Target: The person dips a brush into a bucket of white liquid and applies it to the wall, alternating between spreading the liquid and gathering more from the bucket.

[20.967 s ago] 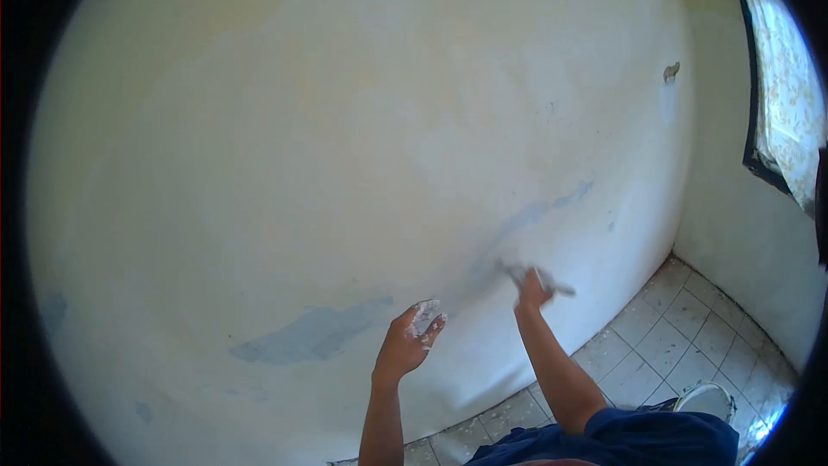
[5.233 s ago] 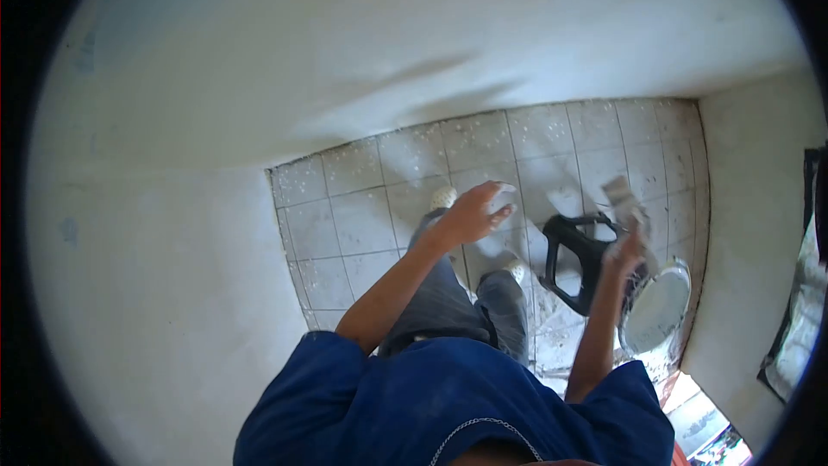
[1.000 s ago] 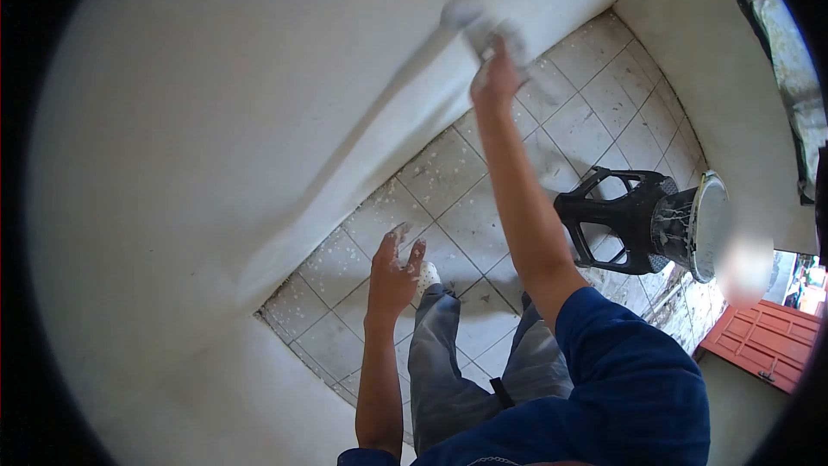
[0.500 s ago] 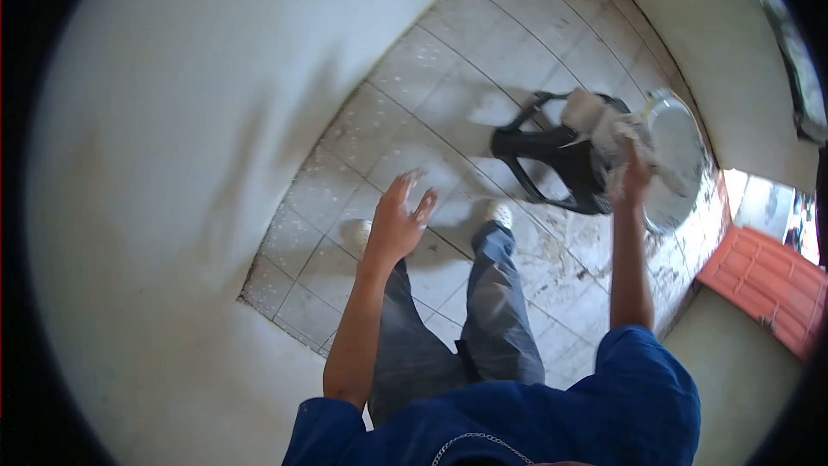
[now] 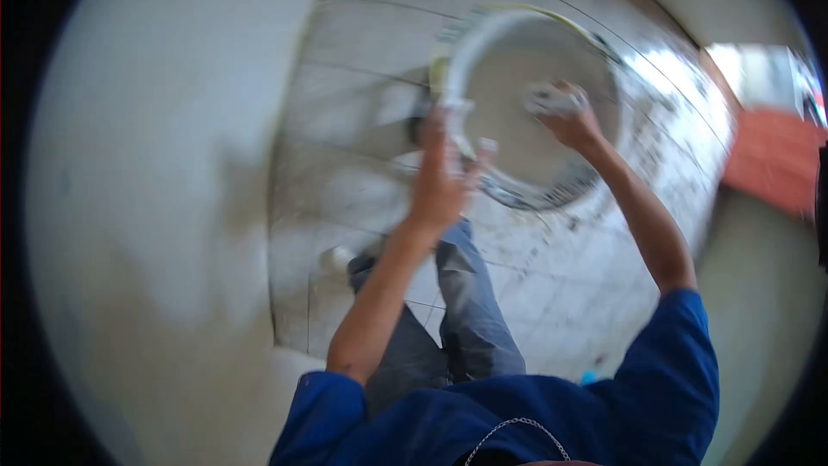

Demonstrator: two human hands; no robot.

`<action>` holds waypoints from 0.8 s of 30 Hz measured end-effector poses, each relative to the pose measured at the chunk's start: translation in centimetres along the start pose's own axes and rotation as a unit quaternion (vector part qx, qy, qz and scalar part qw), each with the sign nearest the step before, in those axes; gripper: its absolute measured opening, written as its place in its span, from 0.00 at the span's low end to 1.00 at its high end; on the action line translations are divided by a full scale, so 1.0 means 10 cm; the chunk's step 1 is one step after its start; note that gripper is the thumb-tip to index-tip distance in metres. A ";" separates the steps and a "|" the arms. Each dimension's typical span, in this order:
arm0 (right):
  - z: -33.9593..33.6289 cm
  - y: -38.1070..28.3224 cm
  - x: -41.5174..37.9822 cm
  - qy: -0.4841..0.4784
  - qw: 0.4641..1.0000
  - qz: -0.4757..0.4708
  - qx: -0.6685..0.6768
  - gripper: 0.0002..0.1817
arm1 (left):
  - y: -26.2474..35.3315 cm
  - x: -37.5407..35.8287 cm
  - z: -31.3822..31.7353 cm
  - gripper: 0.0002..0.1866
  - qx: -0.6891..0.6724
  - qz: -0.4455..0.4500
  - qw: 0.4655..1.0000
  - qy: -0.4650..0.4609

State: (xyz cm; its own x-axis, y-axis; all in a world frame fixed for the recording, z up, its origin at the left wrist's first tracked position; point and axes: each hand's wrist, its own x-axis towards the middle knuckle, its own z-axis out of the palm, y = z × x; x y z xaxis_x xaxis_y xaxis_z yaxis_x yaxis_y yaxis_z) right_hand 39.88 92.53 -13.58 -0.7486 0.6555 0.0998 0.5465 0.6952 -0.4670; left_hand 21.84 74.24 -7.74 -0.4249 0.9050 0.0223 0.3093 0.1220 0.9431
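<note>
A large round tub (image 5: 461, 78) with pale, smooth contents (image 5: 509, 142) stands on the tiled floor. My right hand (image 5: 571, 118) is over the tub, its fingers closed round a whitish, cloth-like lump (image 5: 552, 101) smeared with pale material. My left hand (image 5: 444, 174) is at the tub's near left rim, fingers spread and whitened at the tips, holding nothing. Motion blur hides whether it touches the rim.
A pale wall (image 5: 164, 164) rises on the left. An orange-red panel (image 5: 772, 160) stands at the right beside a bright opening. Dark smudges and splashes mark the floor tiles (image 5: 543, 250) around the tub.
The view has turned and moved closer to the tub. My right hand, with the lump, has passed from above the dark chair to above the tub. My left hand has come near the rim.
</note>
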 end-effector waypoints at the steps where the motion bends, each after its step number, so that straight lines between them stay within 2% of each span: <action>1: 0.02 -0.09 0.10 -0.107 0.982 0.112 0.106 0.17 | 0.05 0.00 0.04 0.28 0.015 0.000 1.000 0.028; 2: 0.34 0.18 0.06 -0.109 0.989 0.050 0.084 0.16 | 0.02 0.00 0.05 0.27 0.045 0.021 0.998 0.040; 3: 0.29 0.01 0.17 -0.180 0.967 0.052 0.170 0.17 | 0.00 0.01 0.08 0.27 0.075 0.041 0.995 0.054; 5: 0.20 -0.24 0.26 -0.189 0.977 0.015 0.094 0.16 | 0.04 0.03 0.01 0.26 0.054 0.023 0.997 0.043; 6: 0.50 0.15 0.21 -0.212 0.970 -0.049 0.113 0.14 | 0.10 0.03 -0.08 0.26 0.060 0.015 0.997 0.050; 8: 0.39 0.00 0.34 -0.270 0.933 0.042 0.235 0.14 | 0.11 0.02 -0.33 0.25 0.030 -0.001 0.998 0.056; 9: 0.38 0.08 0.33 -0.260 0.894 0.136 0.340 0.16 | 0.05 -0.01 -0.48 0.26 0.043 0.010 0.996 0.074; 10: 0.35 0.14 0.33 -0.247 0.836 0.229 0.434 0.18 | -0.01 -0.06 -0.65 0.26 0.012 -0.014 0.996 0.084; 11: 0.17 -0.05 0.36 -0.198 0.812 0.293 0.463 0.18 | -0.11 -0.13 -0.82 0.26 -0.022 -0.038 0.995 0.093; 12: -0.09 -0.30 0.41 -0.148 0.783 0.355 0.488 0.18 | -0.25 -0.22 -1.01 0.25 0.079 -0.004 0.987 0.139; 14: -0.38 -0.44 0.41 -0.052 0.775 0.354 0.521 0.21 | -0.39 -0.48 -1.41 0.25 0.054 -0.060 0.982 0.172; 17: -0.65 -0.77 0.48 0.079 0.774 0.341 0.528 0.24 | -0.74 -0.93 -2.00 0.25 0.121 -0.114 0.964 0.206; 20: -0.66 -1.49 0.56 0.125 0.735 0.268 0.610 0.26 | -1.08 -1.37 -2.45 0.24 0.036 -0.158 0.953 0.257; 23: -0.07 -2.67 0.77 0.150 0.778 0.187 0.581 0.26 | -1.21 -1.61 -2.98 0.24 -0.025 -0.197 0.937 0.289; 24: 0.18 -3.08 0.92 0.124 0.744 0.193 0.627 0.26 | -1.24 -1.64 -3.15 0.23 -0.035 -0.213 0.932 0.291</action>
State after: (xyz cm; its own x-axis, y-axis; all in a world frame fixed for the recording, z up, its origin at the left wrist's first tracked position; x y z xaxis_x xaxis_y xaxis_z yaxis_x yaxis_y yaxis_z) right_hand 15.45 76.62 0.19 -0.4489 0.8776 -0.1683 -0.1947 -0.2799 -0.9401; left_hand -1.84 45.06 -9.39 -0.8925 0.4037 -0.2012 -0.0395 0.3744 0.9264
